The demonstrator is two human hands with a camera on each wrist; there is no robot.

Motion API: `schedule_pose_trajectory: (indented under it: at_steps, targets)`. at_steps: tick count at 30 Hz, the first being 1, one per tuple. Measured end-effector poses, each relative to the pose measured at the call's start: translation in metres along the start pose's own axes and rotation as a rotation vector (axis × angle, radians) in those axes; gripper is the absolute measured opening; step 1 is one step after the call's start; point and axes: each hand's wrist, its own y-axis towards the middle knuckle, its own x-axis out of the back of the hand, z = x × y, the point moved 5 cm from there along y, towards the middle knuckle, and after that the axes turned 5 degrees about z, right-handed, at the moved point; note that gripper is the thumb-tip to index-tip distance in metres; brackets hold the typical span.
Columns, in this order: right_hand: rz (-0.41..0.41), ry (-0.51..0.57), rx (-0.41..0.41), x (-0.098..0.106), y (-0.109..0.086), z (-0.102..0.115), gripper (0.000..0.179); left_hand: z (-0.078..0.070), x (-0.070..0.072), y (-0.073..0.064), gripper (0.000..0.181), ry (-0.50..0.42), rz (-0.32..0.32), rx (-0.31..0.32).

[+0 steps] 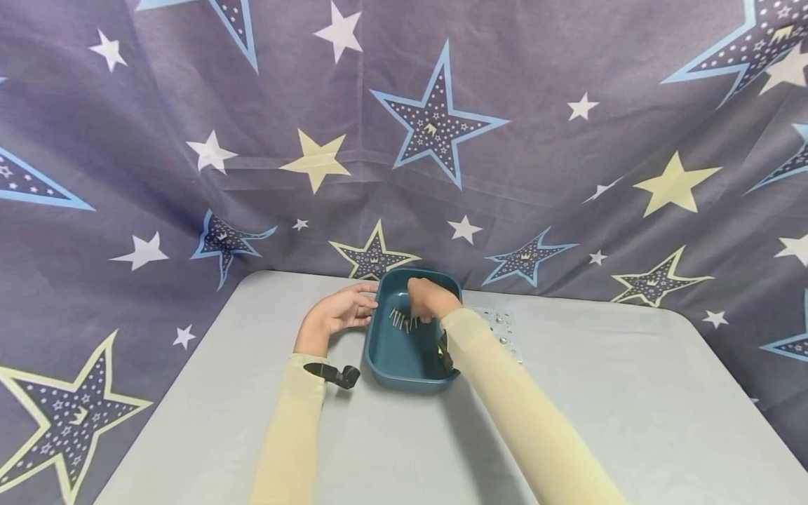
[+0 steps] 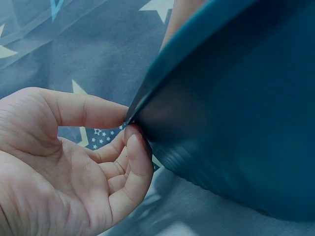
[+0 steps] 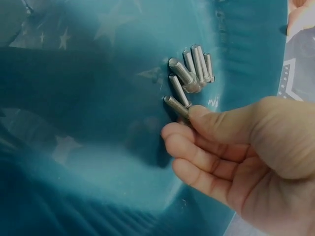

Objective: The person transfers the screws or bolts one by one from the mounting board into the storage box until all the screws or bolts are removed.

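A deep blue-green plastic tray (image 1: 404, 384) stands on the table. My left hand (image 1: 341, 308) is at its left side; in the left wrist view, the thumb and curled fingertips (image 2: 140, 147) meet at the tray's rim. My right hand (image 1: 432, 298) reaches down inside the tray. Its thumb and forefinger pinch the end of a metal bolt (image 3: 174, 105), whose head is hidden by the thumb. Beside it on the tray floor lie several more bolts (image 3: 199, 64), one of them thicker, roughly side by side in a loose row.
A perforated metal plate (image 1: 508, 333) lies on the table just right of the tray, partly hidden by the right forearm. Behind the table (image 1: 631, 393) hangs a dark cloth (image 1: 536, 182) with stars. Dark straps sit round both wrists.
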Motion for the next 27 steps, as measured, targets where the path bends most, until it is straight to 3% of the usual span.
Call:
schedule_pose_trajectory:
  at_steps: [5,16,27]
  targets:
    - [-0.008,-0.015,-0.016,-0.001,0.001,0.001,0.006,0.001,0.000,0.000,0.057,0.000,-0.006,0.005]
    - [-0.025,-0.117,-0.041,-0.003,-0.002,0.011,0.033,0.001,0.000,-0.002,0.058,-0.002,0.002,0.004]
    - [-0.029,-0.095,-0.057,-0.003,0.002,0.009,0.028,0.000,0.000,0.000,0.058,0.005,-0.005,0.000]
